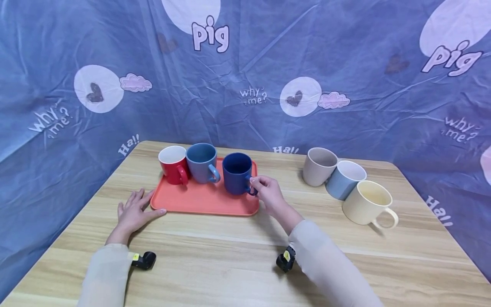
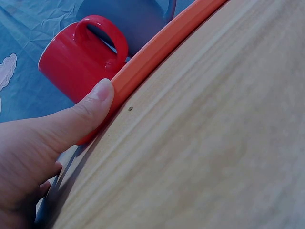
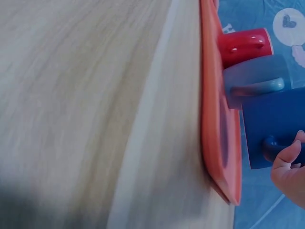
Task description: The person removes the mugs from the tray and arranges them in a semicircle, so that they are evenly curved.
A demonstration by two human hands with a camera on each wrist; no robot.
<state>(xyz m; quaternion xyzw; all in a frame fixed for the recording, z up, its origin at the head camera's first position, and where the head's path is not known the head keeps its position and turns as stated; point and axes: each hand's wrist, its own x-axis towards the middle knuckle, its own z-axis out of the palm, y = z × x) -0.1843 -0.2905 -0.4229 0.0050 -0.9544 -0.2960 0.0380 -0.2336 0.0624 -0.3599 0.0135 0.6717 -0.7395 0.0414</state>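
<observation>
My right hand pinches the handle of a dark blue mug. In the right wrist view the mug's base hangs slightly above the orange-red tray, with a shadow on the tray below it. On the tray's left part a red mug with a white inside stands beside a grey-blue mug. My left hand rests at the tray's near-left corner, fingers spread. Its thumb touches the tray's rim in the left wrist view.
To the right on the wooden table stand a grey mug, a light blue mug and a cream mug, close together. A blue printed cloth hangs behind the table. A black camera is strapped to each wrist.
</observation>
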